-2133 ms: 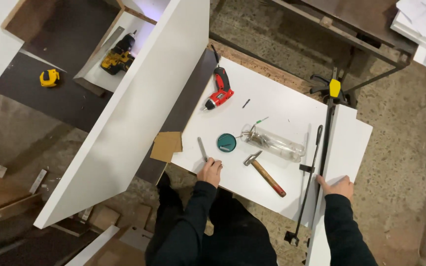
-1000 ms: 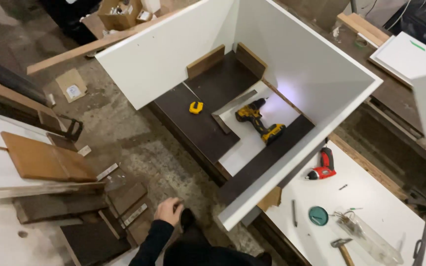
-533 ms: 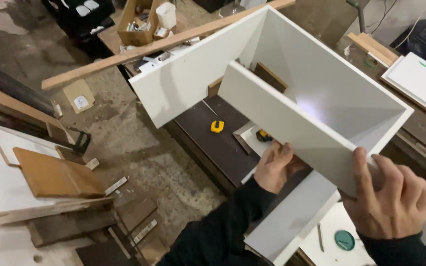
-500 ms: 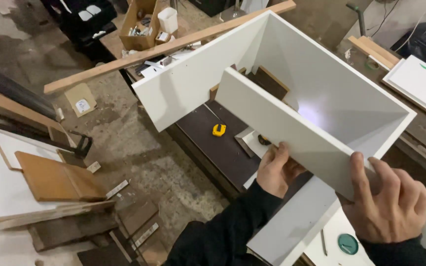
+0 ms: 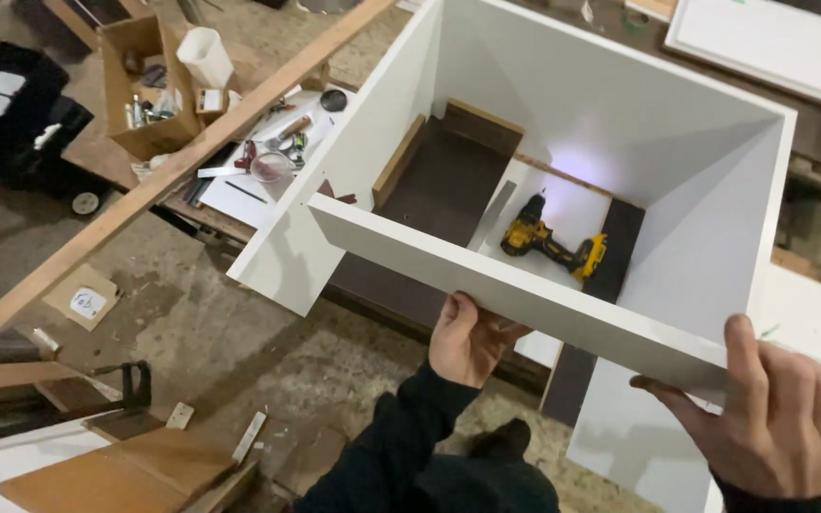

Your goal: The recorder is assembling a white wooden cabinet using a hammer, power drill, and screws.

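Both my hands hold a long white board (image 5: 486, 275) level in front of me, across the open side of a big white cabinet box (image 5: 620, 104). My left hand (image 5: 467, 340) grips the board from below near its middle. My right hand (image 5: 781, 418) clamps its right end, thumb under and fingers over. The board's left end reaches the cabinet's left wall (image 5: 372, 123). Inside the cabinet, on the surface below, lies a yellow and black cordless drill (image 5: 553, 245).
A long wooden beam (image 5: 173, 161) runs diagonally at the left. Behind it stand a cardboard box of small parts (image 5: 144, 85), a white cup (image 5: 206, 55) and scattered tools. Wooden offcuts and a clamp (image 5: 135, 389) lie on the concrete floor at lower left.
The view has swung from the worktable to the cabinet. My hands took hold of the white board and brought it level across the cabinet opening, its left end now at the left wall.
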